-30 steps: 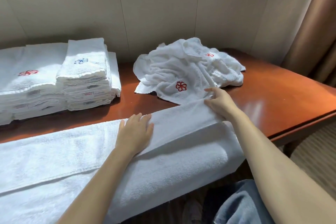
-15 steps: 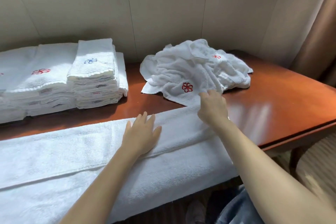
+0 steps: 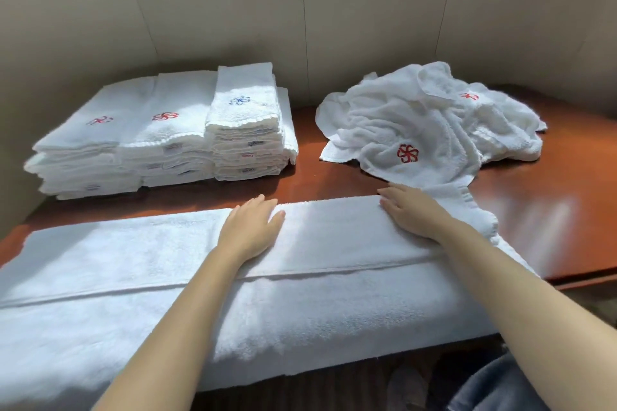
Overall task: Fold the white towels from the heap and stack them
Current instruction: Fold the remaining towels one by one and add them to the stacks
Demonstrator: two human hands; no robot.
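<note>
On the near table edge, head view: long towel (image 3: 334,317) lies folded lengthwise, long axis left-right, flap seam running along its middle. Left hand (image 3: 250,232) lies flat on the flap's far fold, fingers straight and together. Right hand (image 3: 412,210) is flat near the flap's right end, fingers extended, nothing pinched. Heap (image 3: 430,123) sits crumpled back right on the table (image 3: 551,210), folded stacks (image 3: 167,133) back left. The towel's left end is cut off by the frame. Can't tell whether the frilled edge beside the right hand belongs to towel or heap. Stack labels unreadable.
</note>
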